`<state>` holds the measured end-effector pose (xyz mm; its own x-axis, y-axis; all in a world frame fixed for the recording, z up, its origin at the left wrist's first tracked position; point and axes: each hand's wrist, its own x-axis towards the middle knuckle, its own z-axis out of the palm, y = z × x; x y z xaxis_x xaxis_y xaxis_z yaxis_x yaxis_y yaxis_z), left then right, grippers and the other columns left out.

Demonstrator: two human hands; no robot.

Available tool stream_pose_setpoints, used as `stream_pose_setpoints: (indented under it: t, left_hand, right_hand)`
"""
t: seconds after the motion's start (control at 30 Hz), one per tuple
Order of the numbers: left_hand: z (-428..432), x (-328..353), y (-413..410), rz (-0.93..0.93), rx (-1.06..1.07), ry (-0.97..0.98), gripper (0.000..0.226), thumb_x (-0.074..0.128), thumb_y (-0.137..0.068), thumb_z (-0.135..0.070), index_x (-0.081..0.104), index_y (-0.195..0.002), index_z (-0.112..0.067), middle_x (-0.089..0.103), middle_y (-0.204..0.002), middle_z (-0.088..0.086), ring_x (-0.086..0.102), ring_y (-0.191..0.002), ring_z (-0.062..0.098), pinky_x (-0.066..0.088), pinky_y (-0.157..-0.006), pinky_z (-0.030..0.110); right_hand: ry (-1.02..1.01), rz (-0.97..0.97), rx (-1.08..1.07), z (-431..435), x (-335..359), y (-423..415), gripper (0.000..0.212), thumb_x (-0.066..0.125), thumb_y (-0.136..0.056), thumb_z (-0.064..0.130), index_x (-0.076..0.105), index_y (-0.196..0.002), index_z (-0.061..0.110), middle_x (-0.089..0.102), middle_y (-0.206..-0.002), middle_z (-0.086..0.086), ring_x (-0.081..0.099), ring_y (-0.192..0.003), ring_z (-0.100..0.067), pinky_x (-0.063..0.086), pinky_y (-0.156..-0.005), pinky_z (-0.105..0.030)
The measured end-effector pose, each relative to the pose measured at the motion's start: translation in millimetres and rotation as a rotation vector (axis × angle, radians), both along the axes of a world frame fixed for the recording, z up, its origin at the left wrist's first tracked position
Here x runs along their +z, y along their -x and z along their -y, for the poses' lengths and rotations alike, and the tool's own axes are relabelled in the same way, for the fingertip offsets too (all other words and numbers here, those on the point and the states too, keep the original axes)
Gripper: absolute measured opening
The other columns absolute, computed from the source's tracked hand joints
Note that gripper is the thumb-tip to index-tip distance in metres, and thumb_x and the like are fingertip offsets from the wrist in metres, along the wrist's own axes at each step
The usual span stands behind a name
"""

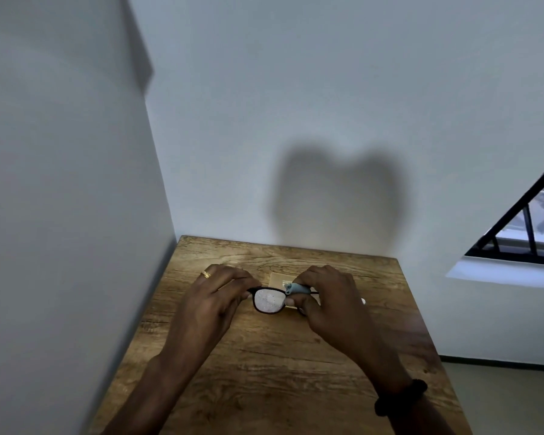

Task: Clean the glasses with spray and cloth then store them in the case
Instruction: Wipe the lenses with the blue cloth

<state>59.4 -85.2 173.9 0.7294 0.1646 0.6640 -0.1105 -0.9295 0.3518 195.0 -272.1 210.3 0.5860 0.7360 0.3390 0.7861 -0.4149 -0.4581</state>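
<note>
While the left hand (212, 296) pinches one end of the black-framed glasses (269, 300), its grip closed on the frame, the right hand (325, 298) has its grip clamped on a blue-grey cloth (296, 288) pressed to the other lens. The exposed lens is speckled with droplets. Both hands hold the glasses just above the wooden counter (264, 365), over a pale flat object (277, 279) partly hidden behind them.

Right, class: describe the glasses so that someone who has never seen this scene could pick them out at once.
Start at the wooden table against the white wall. Above its middle, the left hand and right hand meet; the glasses hang between them. They alone have a black frame, with one visible lens speckled with spray droplets.
</note>
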Motion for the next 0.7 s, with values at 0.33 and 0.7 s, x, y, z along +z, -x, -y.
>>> stream_pose_setpoints:
  t: [0.33,0.7]
  left_hand:
    - [11.2,3.1,0.3,0.131,0.159,0.121,0.024,0.067,-0.086,-0.004,0.079,-0.104,-0.016,0.067,-0.087,-0.006,0.057,-0.085,0.007,0.042,-0.072,0.019]
    - [10.5,-0.2,-3.5,0.12,0.22,0.148,0.021,0.063,-0.092,-0.019,0.08,-0.103,-0.014,0.067,-0.085,-0.004,0.062,-0.081,0.015,0.047,-0.069,0.027]
  right_hand:
    - [-0.455,-0.128,-0.196,-6.2,9.3,14.5,0.033,0.082,-0.078,0.028,0.066,-0.106,0.029,0.069,-0.087,0.019,0.066,-0.085,0.002,0.05,-0.068,-0.02]
    - [-0.447,0.049,-0.057,-9.7,5.3,25.4,0.016,0.075,-0.081,0.02,0.075,-0.096,0.022,0.072,-0.093,0.015,0.066,-0.088,-0.006,0.051,-0.075,-0.043]
